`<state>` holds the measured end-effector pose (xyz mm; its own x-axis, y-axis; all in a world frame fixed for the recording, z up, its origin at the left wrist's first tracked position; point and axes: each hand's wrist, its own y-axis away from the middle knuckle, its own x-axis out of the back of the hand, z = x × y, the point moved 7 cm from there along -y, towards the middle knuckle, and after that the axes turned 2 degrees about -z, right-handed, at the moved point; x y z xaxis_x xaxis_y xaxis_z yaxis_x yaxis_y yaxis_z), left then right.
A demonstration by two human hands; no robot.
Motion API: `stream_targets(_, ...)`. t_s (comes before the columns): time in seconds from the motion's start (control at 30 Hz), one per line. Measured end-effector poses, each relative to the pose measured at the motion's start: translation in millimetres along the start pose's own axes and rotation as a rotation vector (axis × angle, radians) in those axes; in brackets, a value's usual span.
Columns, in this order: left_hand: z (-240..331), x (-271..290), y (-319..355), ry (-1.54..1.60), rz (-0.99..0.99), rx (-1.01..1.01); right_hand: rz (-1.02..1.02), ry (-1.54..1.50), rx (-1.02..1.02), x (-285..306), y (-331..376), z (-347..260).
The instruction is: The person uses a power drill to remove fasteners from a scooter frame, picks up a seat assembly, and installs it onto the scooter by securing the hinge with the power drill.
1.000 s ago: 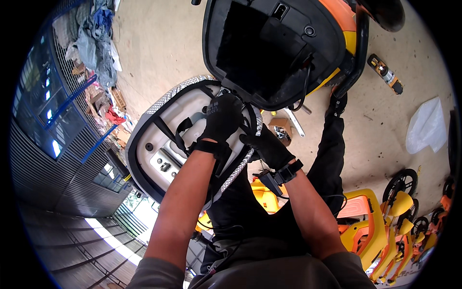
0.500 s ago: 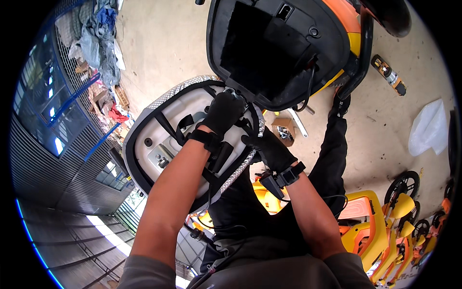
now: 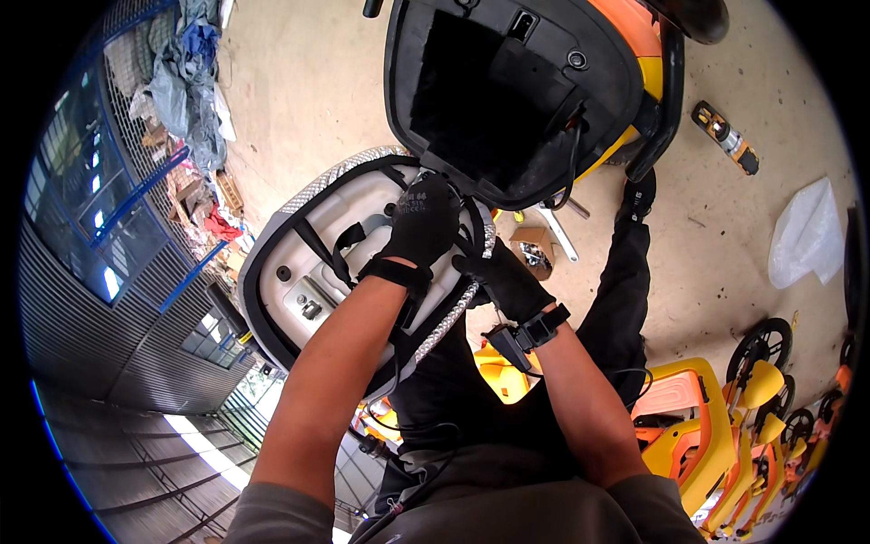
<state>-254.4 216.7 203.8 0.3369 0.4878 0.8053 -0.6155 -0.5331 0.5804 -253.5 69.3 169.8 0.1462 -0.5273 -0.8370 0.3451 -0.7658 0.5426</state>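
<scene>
An upturned scooter seat shows its white plastic underside, with a black inner border, a silvery patterned rim and black straps. At the seat's hinge end, beside the scooter body, is my left hand, in a black glove. Its fingers are curled in; whatever they hold is hidden under the hand. My right hand, gloved too, grips the near right edge of the seat. A metal latch plate with a striker is fixed to the underside. The scooter's dark open compartment lies just beyond the seat.
On the floor at right lie a yellow-and-black tool and a clear plastic sheet. A small open box of parts and a metal wrench sit below the scooter. Several yellow-orange scooters stand at lower right.
My left hand has rolled, with its wrist shifting right, and stays at the hinge end. My right hand keeps its hold on the seat edge. The scooter appears slightly further left in view.
</scene>
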Motion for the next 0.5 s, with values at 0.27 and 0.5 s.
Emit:
stream_targets(0.27, 4.5, 2.6, -3.6, 0.024, -0.041, -0.003, 0.018, 0.062, 0.084, 0.9, -1.0, 0.5)
stream_targets(0.5, 4.1, 3.0, -5.8, 0.04, -0.112, 0.062, 0.0, 0.089, 0.108, 3.5, -3.0, 1.8)
